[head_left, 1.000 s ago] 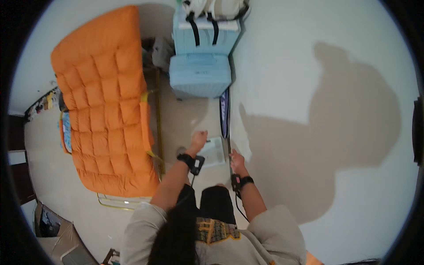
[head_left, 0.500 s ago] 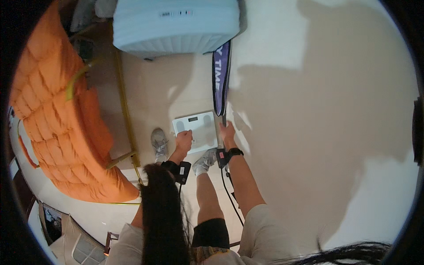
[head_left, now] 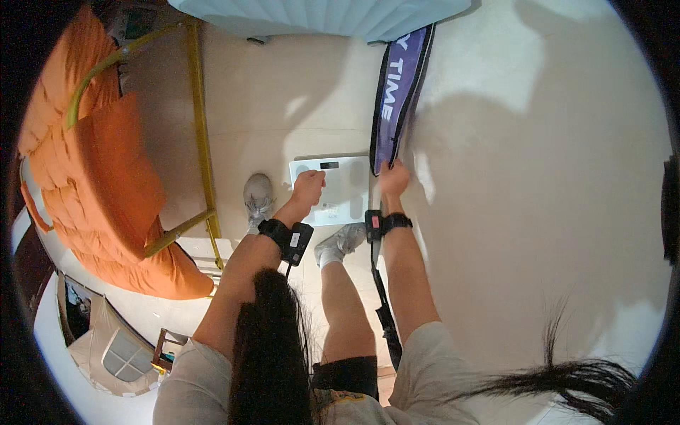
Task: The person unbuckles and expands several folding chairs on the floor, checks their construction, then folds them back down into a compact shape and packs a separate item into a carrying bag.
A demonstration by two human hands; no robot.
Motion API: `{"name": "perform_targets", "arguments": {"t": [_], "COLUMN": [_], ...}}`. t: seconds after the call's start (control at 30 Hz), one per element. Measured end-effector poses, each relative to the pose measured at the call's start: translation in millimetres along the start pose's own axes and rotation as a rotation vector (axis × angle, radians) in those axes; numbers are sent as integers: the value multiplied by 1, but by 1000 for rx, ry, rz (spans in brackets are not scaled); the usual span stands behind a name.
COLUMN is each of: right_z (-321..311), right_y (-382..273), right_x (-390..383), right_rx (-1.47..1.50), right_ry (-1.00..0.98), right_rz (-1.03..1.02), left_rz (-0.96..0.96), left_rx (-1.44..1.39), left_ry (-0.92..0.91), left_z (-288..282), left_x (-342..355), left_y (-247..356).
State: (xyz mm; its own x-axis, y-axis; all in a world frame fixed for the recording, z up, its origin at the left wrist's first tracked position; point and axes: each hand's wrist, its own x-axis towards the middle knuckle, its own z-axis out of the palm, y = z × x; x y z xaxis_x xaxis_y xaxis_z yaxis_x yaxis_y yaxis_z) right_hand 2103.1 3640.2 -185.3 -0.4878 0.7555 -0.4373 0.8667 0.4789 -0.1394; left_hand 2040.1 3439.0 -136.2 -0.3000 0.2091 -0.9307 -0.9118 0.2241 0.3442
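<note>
My right hand (head_left: 394, 178) is closed round the near, tapered end of a long purple bag (head_left: 402, 92) with black edging and white lettering. A dark strap (head_left: 386, 315) trails down beside my right forearm. My left hand (head_left: 309, 188) is curled closed above a white bathroom scale (head_left: 348, 185); whatever it may hold is hidden by the fingers. The scale lies flat on the floor, its small dark display at the far edge. The far end of the bag reaches a light blue pleated object (head_left: 340, 18).
On the left stands an orange padded chair (head_left: 134, 191) with a yellow metal frame (head_left: 200, 120). Grey shoes (head_left: 258, 195) on my feet are close to the scale. A beige fabric box with a window panel (head_left: 117, 347) sits at the lower left. Pale floor extends to the right.
The view has shifted, with the blue object higher in the picture. My right hand has gone farther up to the bag's near end. The left hand stays closed over the scale.
</note>
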Motion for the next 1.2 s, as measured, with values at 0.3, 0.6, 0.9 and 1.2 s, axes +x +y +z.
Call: {"name": "perform_targets", "arguments": {"t": [0.3,0.6,0.9,1.2], "right_z": [-269,-473,-611,-620], "right_y": [-37,-111,-137,-167], "right_x": [-130,-217,-309,-300], "right_rx": [304,439,874,1499], "right_ry": [444,313,14,-145], "right_rz": [-286,-210,14,263], "left_rz": [25,56,2,131], "left_rx": [164,-268,49,-150], "left_ry": [-486,-740,-705,-708], "left_z": [67,118,106,60], "left_x": [-165,-315,-454,-482], "left_y": [77,180,215,225]}}
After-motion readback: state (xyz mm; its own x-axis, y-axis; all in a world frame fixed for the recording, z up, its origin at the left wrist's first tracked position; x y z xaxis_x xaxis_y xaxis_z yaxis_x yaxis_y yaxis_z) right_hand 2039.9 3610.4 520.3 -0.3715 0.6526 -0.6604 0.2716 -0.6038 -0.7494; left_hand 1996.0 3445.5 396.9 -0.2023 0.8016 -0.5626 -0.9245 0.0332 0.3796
